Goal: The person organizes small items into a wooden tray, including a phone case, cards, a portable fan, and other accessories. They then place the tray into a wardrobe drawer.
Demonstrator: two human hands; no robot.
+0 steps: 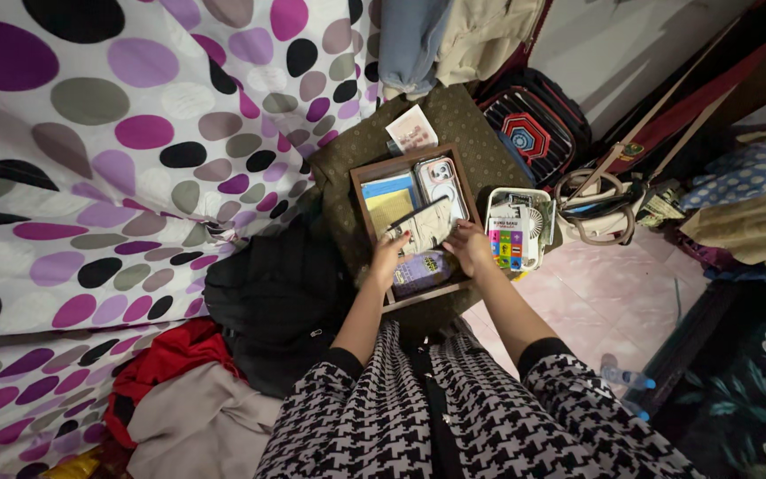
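A shallow wooden tray (359,197) rests on an olive cloth-covered stand. Inside it lie a blue and yellow notepad (389,199), a phone in a clear case (441,182) and a purple packet (422,270). My left hand (386,257) and my right hand (469,245) together hold a small printed booklet (425,229) with a dark pen lying across it, just above the tray's middle. Both arms wear black-and-white houndstooth sleeves.
A white basket (519,232) with colourful cards stands right of the tray. A printed card (412,130) lies behind it. A polka-dot bedsheet (117,151) fills the left, with a black bag (277,297) beside it. Bags, clothes and a plastic bottle (624,376) crowd the right floor.
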